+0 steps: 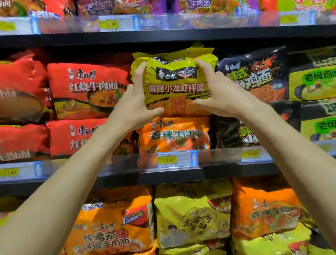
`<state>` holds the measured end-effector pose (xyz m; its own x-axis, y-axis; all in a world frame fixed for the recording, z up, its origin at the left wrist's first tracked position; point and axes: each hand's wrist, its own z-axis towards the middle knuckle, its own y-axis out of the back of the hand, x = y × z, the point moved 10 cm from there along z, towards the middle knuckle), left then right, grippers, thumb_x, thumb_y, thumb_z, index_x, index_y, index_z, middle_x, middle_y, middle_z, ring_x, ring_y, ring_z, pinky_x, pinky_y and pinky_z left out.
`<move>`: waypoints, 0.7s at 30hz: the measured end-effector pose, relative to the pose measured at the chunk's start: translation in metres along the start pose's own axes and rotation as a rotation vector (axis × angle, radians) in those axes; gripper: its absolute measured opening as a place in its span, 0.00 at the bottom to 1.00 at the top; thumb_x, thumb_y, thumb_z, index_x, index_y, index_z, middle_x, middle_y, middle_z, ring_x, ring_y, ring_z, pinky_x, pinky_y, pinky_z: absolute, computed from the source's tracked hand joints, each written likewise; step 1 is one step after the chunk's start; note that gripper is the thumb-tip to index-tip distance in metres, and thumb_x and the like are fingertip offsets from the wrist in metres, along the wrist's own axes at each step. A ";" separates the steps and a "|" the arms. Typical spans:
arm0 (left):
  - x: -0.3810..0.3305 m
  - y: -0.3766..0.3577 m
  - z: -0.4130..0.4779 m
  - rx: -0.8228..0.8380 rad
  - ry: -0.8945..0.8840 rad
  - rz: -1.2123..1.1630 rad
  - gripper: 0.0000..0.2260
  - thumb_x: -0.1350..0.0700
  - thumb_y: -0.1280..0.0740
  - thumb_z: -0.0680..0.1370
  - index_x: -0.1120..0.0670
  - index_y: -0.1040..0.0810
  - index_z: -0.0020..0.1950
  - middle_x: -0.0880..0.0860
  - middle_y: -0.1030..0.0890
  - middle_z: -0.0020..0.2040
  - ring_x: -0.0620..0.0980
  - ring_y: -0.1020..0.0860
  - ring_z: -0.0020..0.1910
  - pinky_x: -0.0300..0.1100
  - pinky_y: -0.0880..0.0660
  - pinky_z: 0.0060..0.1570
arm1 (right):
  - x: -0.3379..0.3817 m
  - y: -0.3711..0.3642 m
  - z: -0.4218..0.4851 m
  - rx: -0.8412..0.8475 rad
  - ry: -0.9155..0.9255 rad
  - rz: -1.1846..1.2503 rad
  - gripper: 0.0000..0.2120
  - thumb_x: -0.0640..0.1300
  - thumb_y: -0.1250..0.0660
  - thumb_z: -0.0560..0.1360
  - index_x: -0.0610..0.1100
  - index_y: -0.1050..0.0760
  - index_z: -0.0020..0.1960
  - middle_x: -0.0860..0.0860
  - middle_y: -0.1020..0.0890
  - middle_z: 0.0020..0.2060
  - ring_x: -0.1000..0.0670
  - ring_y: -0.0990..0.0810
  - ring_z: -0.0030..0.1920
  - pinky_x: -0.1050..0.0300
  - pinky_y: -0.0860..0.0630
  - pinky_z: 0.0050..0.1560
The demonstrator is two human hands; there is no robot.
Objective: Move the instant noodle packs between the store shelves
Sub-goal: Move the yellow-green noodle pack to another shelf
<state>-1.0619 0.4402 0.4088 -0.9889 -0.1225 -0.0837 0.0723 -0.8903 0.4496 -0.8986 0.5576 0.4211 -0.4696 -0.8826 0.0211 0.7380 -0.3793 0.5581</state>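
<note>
Both your hands are on one yellow noodle pack on the middle shelf. Your left hand has its grip closed on the pack's left edge, fingers up near the top corner, thumb low on the front. Your right hand mirrors it on the right edge, fingers at the upper right, thumb across the lower front. The pack sits upright on top of one orange pack, which stands behind the centre price tag. Left of the yellow pack: four red packs visible, two columns stacked two high. Right of it: two black packs stacked, then two yellow-green packs stacked at the frame edge. Middle shelf rail shows four price tags, the outer ones blurred. Top shelf shows roughly four packs, cropped: red at left, two purple in the middle, one red-and-green at right; three price tags on its rail. Bottom level: orange packs at left, yellow in the centre, orange over yellow at right; exact count there can't be told, the stacks are cropped. Both your forearms are bare.
</note>
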 end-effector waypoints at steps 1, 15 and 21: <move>0.000 -0.002 -0.001 -0.009 0.001 0.000 0.52 0.47 0.23 0.74 0.41 0.62 0.81 0.66 0.29 0.72 0.65 0.25 0.65 0.57 0.27 0.64 | 0.001 -0.004 -0.001 -0.018 0.003 0.038 0.48 0.55 0.29 0.75 0.57 0.60 0.81 0.39 0.28 0.60 0.38 0.24 0.56 0.45 0.26 0.54; -0.017 0.009 -0.015 -0.201 -0.073 -0.166 0.53 0.67 0.27 0.70 0.43 0.57 0.82 0.47 0.42 0.82 0.53 0.30 0.73 0.43 0.34 0.67 | -0.009 -0.007 -0.021 -0.442 0.148 0.299 0.52 0.43 0.23 0.67 0.52 0.51 0.82 0.44 0.23 0.53 0.44 0.29 0.55 0.48 0.26 0.55; -0.028 0.037 -0.042 -0.262 -0.092 -0.267 0.44 0.62 0.27 0.73 0.48 0.51 0.82 0.50 0.38 0.80 0.40 0.33 0.76 0.42 0.35 0.76 | -0.010 0.004 -0.041 -0.456 0.242 0.525 0.49 0.49 0.24 0.71 0.52 0.52 0.81 0.48 0.32 0.74 0.43 0.29 0.66 0.48 0.25 0.54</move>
<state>-1.0261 0.3927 0.3905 -0.9841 0.1580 -0.0816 -0.1704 -0.9689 0.1796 -0.8713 0.5537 0.3890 0.0825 -0.9963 -0.0224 0.9892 0.0791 0.1235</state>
